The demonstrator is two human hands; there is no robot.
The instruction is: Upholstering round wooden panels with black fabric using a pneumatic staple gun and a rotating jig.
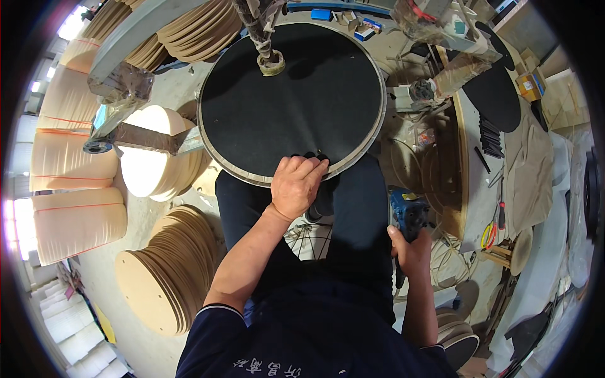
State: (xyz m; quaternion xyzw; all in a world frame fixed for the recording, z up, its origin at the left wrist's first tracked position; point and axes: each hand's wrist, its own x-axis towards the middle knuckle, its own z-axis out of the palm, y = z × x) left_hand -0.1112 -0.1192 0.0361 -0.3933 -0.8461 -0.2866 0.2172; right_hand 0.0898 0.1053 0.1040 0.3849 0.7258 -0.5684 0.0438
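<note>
One person's (315,327) left grip (297,181) holds one disc (283,113), right grip (413,251) one tool (408,213).

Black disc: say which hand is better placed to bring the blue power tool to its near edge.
The right hand, most likely: it holds the blue power tool beside the right thigh. The left hand is at the near edge of the black disc, so it seems better suited to steadying.

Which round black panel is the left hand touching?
The pale-rimmed panel, top centre: the left hand touches its edge; other black panels lie farther right.
</note>
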